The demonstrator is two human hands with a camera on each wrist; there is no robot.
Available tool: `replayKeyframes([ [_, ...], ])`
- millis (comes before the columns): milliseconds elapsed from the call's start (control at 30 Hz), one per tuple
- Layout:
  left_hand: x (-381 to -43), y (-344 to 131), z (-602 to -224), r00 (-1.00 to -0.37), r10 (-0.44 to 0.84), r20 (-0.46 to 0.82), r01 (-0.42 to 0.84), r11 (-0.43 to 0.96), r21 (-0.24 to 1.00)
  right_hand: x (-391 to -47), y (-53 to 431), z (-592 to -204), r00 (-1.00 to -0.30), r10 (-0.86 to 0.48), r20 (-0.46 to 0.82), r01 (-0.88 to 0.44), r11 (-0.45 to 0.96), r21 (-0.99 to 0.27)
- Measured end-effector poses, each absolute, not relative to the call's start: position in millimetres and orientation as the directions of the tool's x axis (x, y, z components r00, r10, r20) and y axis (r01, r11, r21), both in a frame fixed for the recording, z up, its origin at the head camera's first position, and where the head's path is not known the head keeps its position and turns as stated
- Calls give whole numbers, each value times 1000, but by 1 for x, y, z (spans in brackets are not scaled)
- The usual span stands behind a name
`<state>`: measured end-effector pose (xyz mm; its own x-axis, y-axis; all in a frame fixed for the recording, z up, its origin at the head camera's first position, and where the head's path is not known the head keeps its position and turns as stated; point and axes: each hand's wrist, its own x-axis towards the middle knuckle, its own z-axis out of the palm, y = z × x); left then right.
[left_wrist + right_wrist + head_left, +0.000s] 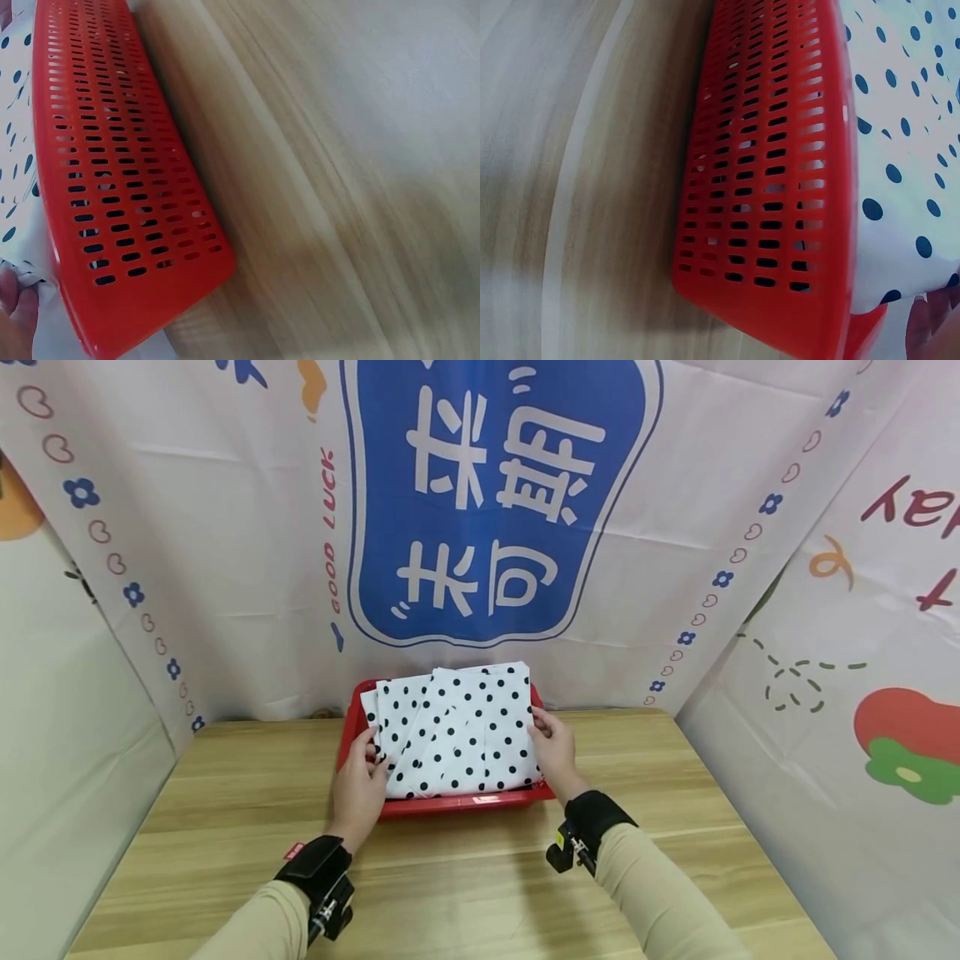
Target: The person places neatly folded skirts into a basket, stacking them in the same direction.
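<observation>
A folded white cloth with black polka dots (461, 731) lies in a red plastic basket (450, 807), covering most of its inside. My left hand (360, 789) pinches the cloth's left edge; in the left wrist view, thumb and finger (25, 311) meet at a corner of the fabric. On the opposite side, my right hand (555, 750) holds the right edge between thumb and fingers. The right wrist view catches only part of that hand (935, 326), beside the cloth's border. Slotted holes run along the basket's side wall (754, 187). Whatever lies beneath the cloth is hidden.
The basket stands on a wood-grain table (465, 877), near its back edge. Behind it hangs a printed fabric backdrop (247, 552) with a blue panel. More white printed sheets (847, 710) enclose the left and right sides.
</observation>
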<state>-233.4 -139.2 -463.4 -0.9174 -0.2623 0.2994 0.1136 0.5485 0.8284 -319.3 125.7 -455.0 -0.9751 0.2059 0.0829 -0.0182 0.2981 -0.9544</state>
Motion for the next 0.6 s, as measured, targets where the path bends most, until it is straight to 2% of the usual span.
replayKeyframes([
  [600,-228,-137,-470,-941,-277,192,43,467,883,-315,127,-467,-988,149,38,16,345,-939],
])
